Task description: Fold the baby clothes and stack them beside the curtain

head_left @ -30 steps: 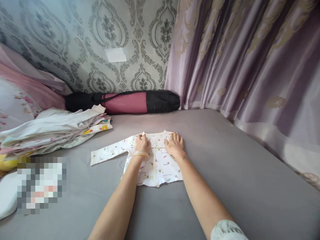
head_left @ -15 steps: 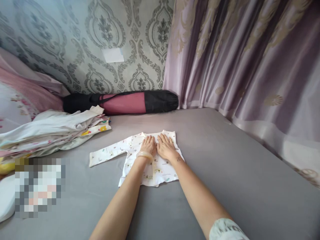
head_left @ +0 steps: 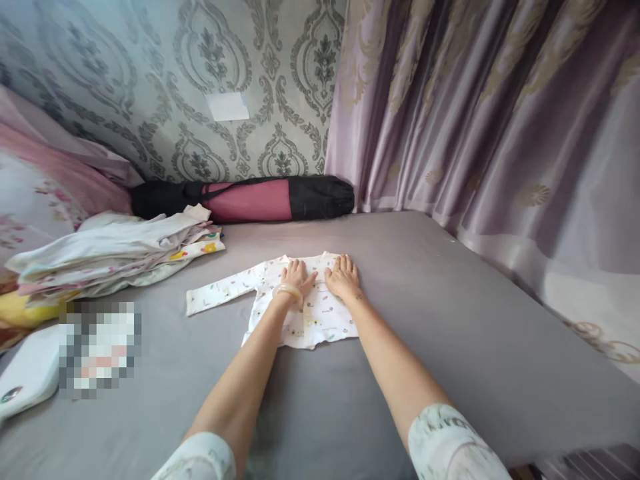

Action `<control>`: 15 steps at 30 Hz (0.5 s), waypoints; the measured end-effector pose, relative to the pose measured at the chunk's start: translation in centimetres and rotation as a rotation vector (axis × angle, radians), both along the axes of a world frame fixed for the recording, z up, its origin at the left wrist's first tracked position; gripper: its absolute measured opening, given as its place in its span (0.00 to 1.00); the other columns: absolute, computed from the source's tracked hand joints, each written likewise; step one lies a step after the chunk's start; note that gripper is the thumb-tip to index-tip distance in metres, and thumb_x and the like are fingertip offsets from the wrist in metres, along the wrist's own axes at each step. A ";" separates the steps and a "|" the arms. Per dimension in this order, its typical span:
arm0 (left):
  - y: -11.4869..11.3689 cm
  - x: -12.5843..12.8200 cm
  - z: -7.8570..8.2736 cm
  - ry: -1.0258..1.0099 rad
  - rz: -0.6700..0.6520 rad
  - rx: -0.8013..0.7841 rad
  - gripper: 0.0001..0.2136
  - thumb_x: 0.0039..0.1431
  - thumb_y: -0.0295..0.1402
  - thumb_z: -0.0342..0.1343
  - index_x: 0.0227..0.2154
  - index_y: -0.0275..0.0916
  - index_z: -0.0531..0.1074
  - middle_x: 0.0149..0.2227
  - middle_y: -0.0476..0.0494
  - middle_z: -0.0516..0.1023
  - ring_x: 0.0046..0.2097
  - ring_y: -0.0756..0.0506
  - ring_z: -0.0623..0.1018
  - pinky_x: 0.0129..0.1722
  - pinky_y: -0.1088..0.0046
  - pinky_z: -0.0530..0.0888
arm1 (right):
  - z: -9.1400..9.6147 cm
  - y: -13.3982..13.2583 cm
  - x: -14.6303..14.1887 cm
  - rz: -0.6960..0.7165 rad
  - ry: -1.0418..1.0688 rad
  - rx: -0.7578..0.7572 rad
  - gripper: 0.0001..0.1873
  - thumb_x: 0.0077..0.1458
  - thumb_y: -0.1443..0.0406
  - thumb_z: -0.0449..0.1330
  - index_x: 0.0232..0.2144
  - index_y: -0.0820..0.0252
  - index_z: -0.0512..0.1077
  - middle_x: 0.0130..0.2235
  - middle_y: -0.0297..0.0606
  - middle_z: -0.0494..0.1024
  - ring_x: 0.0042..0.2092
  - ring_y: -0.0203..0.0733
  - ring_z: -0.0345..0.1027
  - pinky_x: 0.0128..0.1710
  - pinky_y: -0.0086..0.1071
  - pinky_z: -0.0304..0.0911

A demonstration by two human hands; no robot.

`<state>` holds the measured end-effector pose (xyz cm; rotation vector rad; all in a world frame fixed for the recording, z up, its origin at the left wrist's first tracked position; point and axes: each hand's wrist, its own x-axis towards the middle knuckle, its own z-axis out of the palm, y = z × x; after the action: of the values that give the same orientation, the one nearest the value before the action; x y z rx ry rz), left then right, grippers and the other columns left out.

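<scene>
A small white baby shirt [head_left: 324, 322] with a scattered print lies flat on the grey bedsheet. One long sleeve stretches out to the left; no sleeve sticks out on the right, where my arm hides part of the edge. My left hand [head_left: 297, 276], with a pale bangle at the wrist, rests palm down on the upper middle of the shirt, fingers extended. Over the upper right part, near the shoulder, my right hand [head_left: 343, 276] is also flat, its fingers stretched out. Neither hand grips the cloth.
A pile of clothes [head_left: 125, 250] lies on the left, with a white object [head_left: 37, 363] and a blurred-out patch in front of it. Along the patterned wall rests a long black and pink bag [head_left: 255, 200]. Purple curtains [head_left: 425, 113] hang at the right of the bed [head_left: 475, 340].
My right hand has slid right across the shirt, toward its right shoulder, widening the gap between my hands. My left hand stays near the upper middle. The camera view has shifted slightly.
</scene>
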<state>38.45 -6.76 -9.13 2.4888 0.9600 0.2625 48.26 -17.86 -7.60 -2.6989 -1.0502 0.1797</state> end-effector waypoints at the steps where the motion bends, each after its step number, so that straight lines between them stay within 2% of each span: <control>1: 0.1 -0.2 0.8 -0.146 0.029 -0.031 0.27 0.61 0.42 0.48 0.59 0.31 0.61 0.64 0.26 0.59 0.66 0.36 0.58 0.63 0.54 0.55 | 0.9 -0.3 -0.3 0.003 0.007 0.041 0.34 0.65 0.58 0.41 0.66 0.76 0.48 0.69 0.53 0.43 0.69 0.51 0.32 0.65 0.47 0.29; 3: -0.2 -0.8 3.0 -0.513 0.082 -0.061 0.23 0.61 0.42 0.49 0.55 0.33 0.65 0.59 0.28 0.66 0.61 0.38 0.66 0.60 0.58 0.62 | 3.0 -1.0 -1.3 0.013 0.050 0.196 0.34 0.65 0.56 0.42 0.66 0.73 0.49 0.69 0.52 0.44 0.69 0.49 0.31 0.65 0.47 0.29; 4: -0.5 -1.1 4.5 -0.712 0.096 -0.064 0.22 0.61 0.42 0.50 0.53 0.35 0.66 0.57 0.30 0.69 0.59 0.40 0.69 0.58 0.60 0.64 | 4.3 -1.6 -2.2 0.040 0.119 0.302 0.34 0.65 0.53 0.41 0.66 0.71 0.50 0.69 0.51 0.45 0.69 0.48 0.34 0.65 0.46 0.31; 6: -1.8 -2.0 8.0 -1.074 0.100 -0.076 0.19 0.61 0.45 0.51 0.49 0.37 0.69 0.52 0.34 0.73 0.55 0.42 0.72 0.56 0.62 0.67 | 6.6 -2.9 -4.6 0.171 0.417 0.495 0.36 0.65 0.48 0.36 0.66 0.65 0.50 0.67 0.49 0.52 0.67 0.45 0.44 0.63 0.42 0.43; 8: -3.8 -3.2 11.5 -1.339 0.082 -0.140 0.19 0.61 0.46 0.51 0.46 0.37 0.70 0.48 0.37 0.75 0.52 0.44 0.74 0.55 0.65 0.68 | 8.6 -4.5 -7.7 0.371 0.791 0.605 0.38 0.64 0.44 0.31 0.64 0.60 0.53 0.64 0.47 0.61 0.63 0.45 0.55 0.59 0.41 0.54; 9: -5.0 -4.0 13.1 -1.424 0.073 -0.180 0.18 0.61 0.47 0.50 0.45 0.38 0.70 0.47 0.39 0.76 0.52 0.44 0.74 0.54 0.66 0.69 | 9.4 -5.3 -9.4 0.462 0.948 0.642 0.38 0.63 0.42 0.32 0.63 0.58 0.56 0.62 0.46 0.65 0.62 0.45 0.58 0.57 0.42 0.56; 11: -7.3 -5.6 15.5 -1.520 0.039 -0.250 0.18 0.61 0.47 0.51 0.44 0.39 0.71 0.46 0.41 0.76 0.52 0.45 0.75 0.54 0.67 0.69 | 10.4 -6.7 -12.7 0.618 1.201 0.744 0.36 0.61 0.40 0.41 0.59 0.55 0.62 0.58 0.44 0.70 0.60 0.47 0.61 0.57 0.43 0.56; 13: -9.1 -7.3 16.9 -1.567 0.013 -0.318 0.18 0.61 0.48 0.51 0.43 0.39 0.71 0.46 0.42 0.76 0.52 0.45 0.75 0.54 0.67 0.69 | 10.8 -7.9 -15.6 0.722 1.410 0.849 0.34 0.55 0.41 0.54 0.53 0.57 0.69 0.54 0.44 0.74 0.58 0.49 0.63 0.58 0.43 0.56; 15: -10.0 -8.8 17.3 -1.601 0.009 -0.381 0.18 0.61 0.48 0.51 0.42 0.38 0.71 0.45 0.41 0.76 0.51 0.46 0.75 0.54 0.66 0.69 | 10.8 -8.8 -17.9 0.738 1.561 0.896 0.32 0.49 0.45 0.64 0.48 0.60 0.72 0.51 0.44 0.76 0.56 0.50 0.66 0.58 0.43 0.56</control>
<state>29.60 -16.81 8.15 1.1959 0.2218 1.5367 30.33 -26.62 3.19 -0.7329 -0.9948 1.2506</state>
